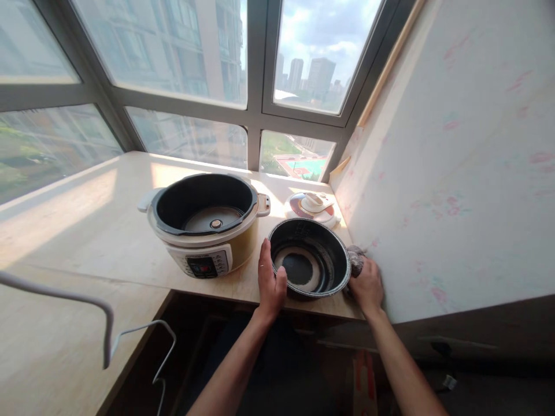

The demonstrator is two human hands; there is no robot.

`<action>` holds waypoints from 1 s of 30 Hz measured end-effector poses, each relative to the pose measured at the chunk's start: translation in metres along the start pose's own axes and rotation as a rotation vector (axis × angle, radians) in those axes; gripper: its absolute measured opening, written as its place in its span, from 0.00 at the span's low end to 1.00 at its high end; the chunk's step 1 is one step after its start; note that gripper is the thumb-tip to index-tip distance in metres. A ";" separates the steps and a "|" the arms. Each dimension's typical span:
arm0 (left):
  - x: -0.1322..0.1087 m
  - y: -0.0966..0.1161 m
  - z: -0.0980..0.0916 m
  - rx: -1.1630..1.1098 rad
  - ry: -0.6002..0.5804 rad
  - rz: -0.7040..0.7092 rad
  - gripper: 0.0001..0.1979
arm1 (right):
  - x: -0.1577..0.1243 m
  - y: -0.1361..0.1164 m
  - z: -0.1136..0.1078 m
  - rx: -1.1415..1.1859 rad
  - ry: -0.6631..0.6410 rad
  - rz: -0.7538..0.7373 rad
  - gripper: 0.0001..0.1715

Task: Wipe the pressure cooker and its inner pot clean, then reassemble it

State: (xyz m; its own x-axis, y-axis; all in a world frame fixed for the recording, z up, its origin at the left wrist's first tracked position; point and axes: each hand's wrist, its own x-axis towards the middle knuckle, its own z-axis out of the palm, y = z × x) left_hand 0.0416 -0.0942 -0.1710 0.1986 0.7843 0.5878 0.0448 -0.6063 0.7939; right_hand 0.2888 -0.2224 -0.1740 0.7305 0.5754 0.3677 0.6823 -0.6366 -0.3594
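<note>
A black inner pot (309,264) stands on the wooden counter (108,231) near its front edge, by the right wall. My left hand (270,284) rests against the pot's left rim, thumb over the edge and fingers flat along the outside. My right hand (367,284) is closed on a grey cloth (356,257) pressed against the pot's right side. To the left stands a cream electric pressure cooker (203,222), open and without its lid.
The cooker's lid (314,207) lies behind the pot near the window corner. Large windows run along the back. A pale wall (455,162) closes off the right. A white wire hanger (108,326) juts in at lower left. Below the counter edge it is dark.
</note>
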 end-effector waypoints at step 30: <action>0.028 0.012 0.027 0.050 -0.259 -0.156 0.36 | -0.046 0.014 -0.004 0.477 0.076 0.575 0.45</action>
State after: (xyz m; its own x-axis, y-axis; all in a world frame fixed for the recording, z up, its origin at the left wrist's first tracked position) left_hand 0.0741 -0.0831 -0.1490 0.4280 0.8127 0.3954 0.1408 -0.4921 0.8591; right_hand 0.2651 -0.2599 -0.1927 0.9833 0.1711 0.0624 0.1445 -0.5244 -0.8391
